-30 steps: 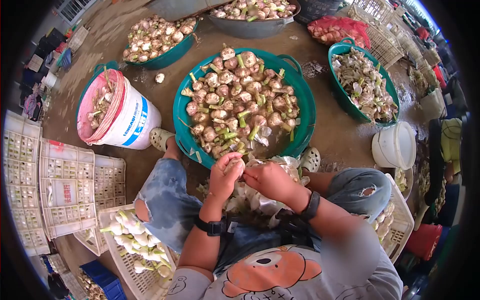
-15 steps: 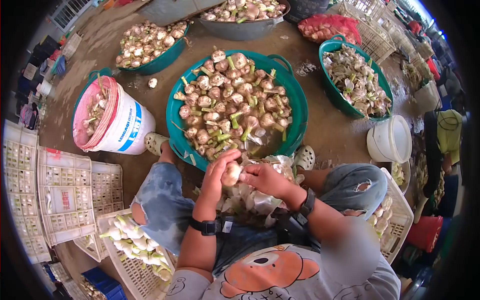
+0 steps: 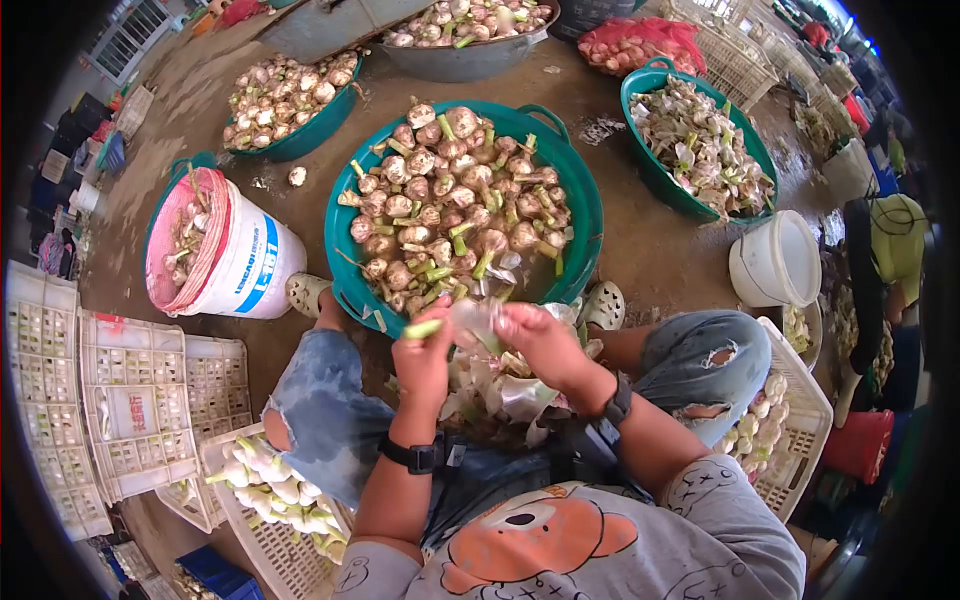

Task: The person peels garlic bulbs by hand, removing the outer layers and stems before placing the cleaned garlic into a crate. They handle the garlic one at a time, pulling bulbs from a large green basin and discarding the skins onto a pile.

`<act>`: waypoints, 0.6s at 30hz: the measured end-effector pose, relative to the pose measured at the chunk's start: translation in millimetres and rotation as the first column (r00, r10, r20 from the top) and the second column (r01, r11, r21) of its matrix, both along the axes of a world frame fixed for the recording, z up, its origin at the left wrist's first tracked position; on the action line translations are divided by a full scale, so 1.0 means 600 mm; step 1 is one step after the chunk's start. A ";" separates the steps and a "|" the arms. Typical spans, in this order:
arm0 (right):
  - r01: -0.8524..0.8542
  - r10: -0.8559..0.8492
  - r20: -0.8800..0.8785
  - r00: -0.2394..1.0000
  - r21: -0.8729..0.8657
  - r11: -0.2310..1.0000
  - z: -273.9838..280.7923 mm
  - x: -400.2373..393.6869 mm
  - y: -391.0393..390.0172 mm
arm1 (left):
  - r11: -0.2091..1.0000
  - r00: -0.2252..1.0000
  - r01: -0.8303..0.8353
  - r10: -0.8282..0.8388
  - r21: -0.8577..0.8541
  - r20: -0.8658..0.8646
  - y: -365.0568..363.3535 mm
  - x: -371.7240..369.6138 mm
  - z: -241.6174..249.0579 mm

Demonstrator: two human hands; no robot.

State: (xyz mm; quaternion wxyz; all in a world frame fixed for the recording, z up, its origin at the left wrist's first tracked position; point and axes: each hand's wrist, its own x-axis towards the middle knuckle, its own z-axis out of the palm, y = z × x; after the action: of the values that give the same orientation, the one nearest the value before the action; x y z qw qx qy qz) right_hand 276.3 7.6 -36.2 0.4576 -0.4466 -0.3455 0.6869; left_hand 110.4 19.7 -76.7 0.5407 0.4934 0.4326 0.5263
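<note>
My left hand (image 3: 424, 362) is closed round a garlic bulb, whose green stem (image 3: 422, 328) sticks out to the left past the fingers. The bulb itself is mostly hidden and blurred. Pinched in my right hand (image 3: 545, 345) is a loose, papery garlic skin (image 3: 482, 322), stretched between the two hands. Below them, a heap of peeled-off skins (image 3: 510, 388) lies in my lap. Just beyond my hands stands a green tub (image 3: 592, 215) full of unpeeled garlic bulbs (image 3: 455, 190) with short stems.
At left are a white bucket (image 3: 275, 265) and stacked crates (image 3: 135, 400). Cleaned garlic (image 3: 275, 480) fills a crate by my left leg; another crate (image 3: 805, 425) is at right. A tub of skins (image 3: 700, 150) and a white pail (image 3: 775, 258) stand to the right.
My left hand has turned and now shows the bulb's green stem on the left. My right hand has pulled a piece of skin away from the bulb. The view has shifted slightly.
</note>
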 end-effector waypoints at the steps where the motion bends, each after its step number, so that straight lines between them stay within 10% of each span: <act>1: -0.009 0.009 -0.003 1.000 0.005 1.000 0.000 0.000 -0.010 | 0.931 0.876 -0.038 0.205 -0.363 0.436 0.003 -0.002 0.004; 3: -0.320 0.002 0.434 0.901 0.661 0.678 -0.004 0.016 -0.036 | 0.899 0.831 0.017 0.231 -0.438 0.506 0.008 -0.015 -0.001; 4: -0.339 0.002 0.440 0.898 0.689 0.640 0.021 0.028 -0.044 | 0.834 0.770 0.037 0.328 -0.551 0.548 0.009 -0.025 -0.018; 7: 0.014 -0.045 0.100 0.994 0.289 0.957 0.052 0.090 -0.070 | 0.663 0.708 0.036 0.512 -0.748 0.487 0.009 -0.028 -0.006; 11: 0.504 -0.430 -0.295 0.853 0.249 0.827 0.071 0.128 -0.045 | 0.594 0.722 0.057 0.531 -0.802 0.445 0.009 -0.020 -0.003; 15: 0.424 -0.351 -0.504 0.789 0.034 0.905 0.031 0.152 -0.043 | 0.640 0.711 0.077 0.502 -0.764 0.492 0.012 -0.033 0.018; 16: 0.180 -0.178 -0.029 0.984 0.151 0.972 0.007 0.158 -0.037 | 0.627 0.720 0.048 0.518 -0.778 0.462 0.011 -0.036 0.018; 17: -0.100 0.028 0.464 0.885 0.131 0.986 -0.010 0.164 -0.033 | 0.612 0.727 0.019 0.535 -0.791 0.431 0.009 -0.037 0.018; 18: -0.417 0.172 0.960 0.219 -0.067 0.906 0.057 0.112 -0.026 | 0.611 0.726 0.018 0.536 -0.792 0.430 0.009 -0.034 0.016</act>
State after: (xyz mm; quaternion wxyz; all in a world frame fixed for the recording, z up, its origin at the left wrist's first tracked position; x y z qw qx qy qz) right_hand 343.8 -7.8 -1.8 0.0640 -0.6415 -0.6955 0.3173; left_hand 90.1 24.9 -67.2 0.7170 -0.0567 0.4726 0.5092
